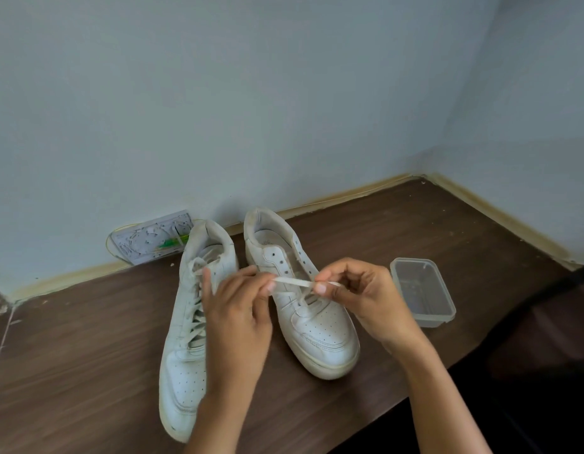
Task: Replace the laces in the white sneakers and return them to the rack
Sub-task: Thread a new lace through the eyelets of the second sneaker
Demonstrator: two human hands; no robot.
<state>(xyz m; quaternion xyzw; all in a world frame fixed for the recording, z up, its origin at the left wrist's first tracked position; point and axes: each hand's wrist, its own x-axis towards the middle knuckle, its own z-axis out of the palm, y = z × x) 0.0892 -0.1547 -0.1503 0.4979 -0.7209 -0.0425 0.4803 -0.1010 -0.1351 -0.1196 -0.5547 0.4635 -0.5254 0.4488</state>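
the left hand (238,309) and right hand (359,296) each pinched one end of a lace (295,283), stretched taut between their fingertips just above the right shoe (303,296). the laced shoe (185,322) lay under the left fingers; a plastic tub (421,291) sat beyond the right.

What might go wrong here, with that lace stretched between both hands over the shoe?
The lace, pinched between the left hand and right hand, may slip free or twist. The right sneaker is barely laced, so eyelets could be skipped. An elbow might knock the plastic container.
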